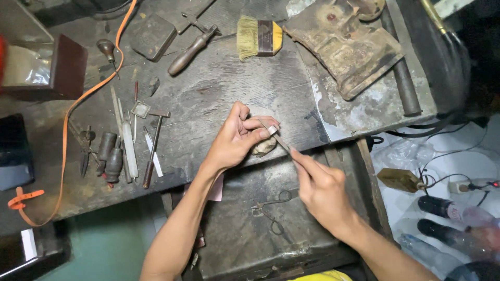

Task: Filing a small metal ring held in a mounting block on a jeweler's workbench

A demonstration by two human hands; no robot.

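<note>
A thin file (281, 141) is pinched in the right hand (323, 192), its tip laid on a small metal ring (272, 129) clamped in the left hand's (234, 140) fingertips over the bench peg (264, 147) (filing seemingly midway). Farther off, a brush (259, 37) lies unused.

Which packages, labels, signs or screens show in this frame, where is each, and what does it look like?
Dark screen-like slab: left edge of the bench, flat, black, rectangular; unlit.
Brown box: upper left, open, with clear crinkled plastic inside.
Bottles: floor at lower right, lying down, dark caps, pale labels too blurred to describe.
No signs visible.
</note>
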